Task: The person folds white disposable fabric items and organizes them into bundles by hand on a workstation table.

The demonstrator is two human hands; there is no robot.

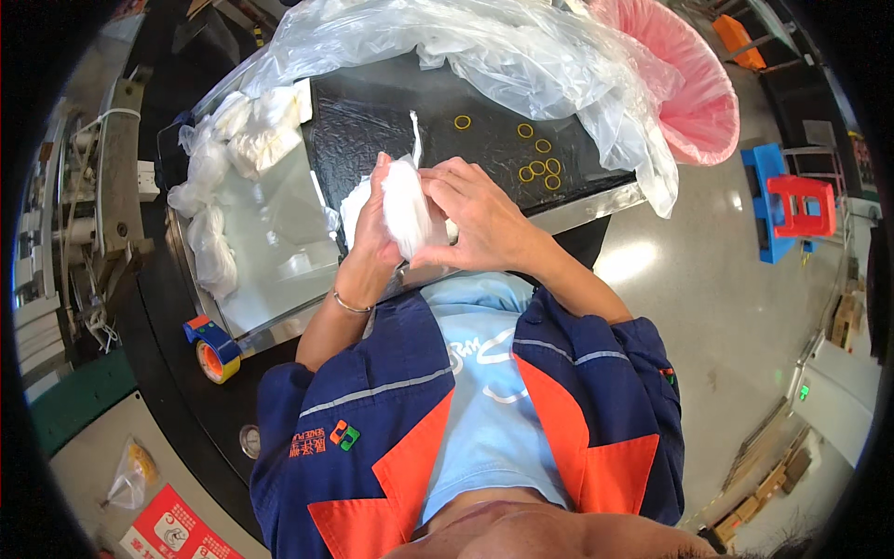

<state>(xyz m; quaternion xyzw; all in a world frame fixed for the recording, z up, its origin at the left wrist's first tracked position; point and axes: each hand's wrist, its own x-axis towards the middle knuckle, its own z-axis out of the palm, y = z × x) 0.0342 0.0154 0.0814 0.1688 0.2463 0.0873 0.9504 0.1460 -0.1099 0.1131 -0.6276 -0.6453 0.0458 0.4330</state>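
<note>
A bunched white plastic bundle (407, 210) stands between my hands, just in front of my chest, with a thin twisted end sticking up at its far side. My left hand (372, 224) is wrapped around its left side. On the other side, the fingers and thumb of my right hand (480, 214) curl against it. More white material shows beyond my left fingers. Several yellow rubber bands (543, 146) lie loose on the black work surface (363, 112) to the right of the bundle, none touching my hands.
Several white bundles (216, 247) line the tabletop's left side. Clear plastic sheeting (503, 47) drapes over the far edge, beside a pink-lined bin (703, 93). A tape dispenser (214, 352) sits at the near left corner. Red and blue stools (801, 207) stand on the floor at right.
</note>
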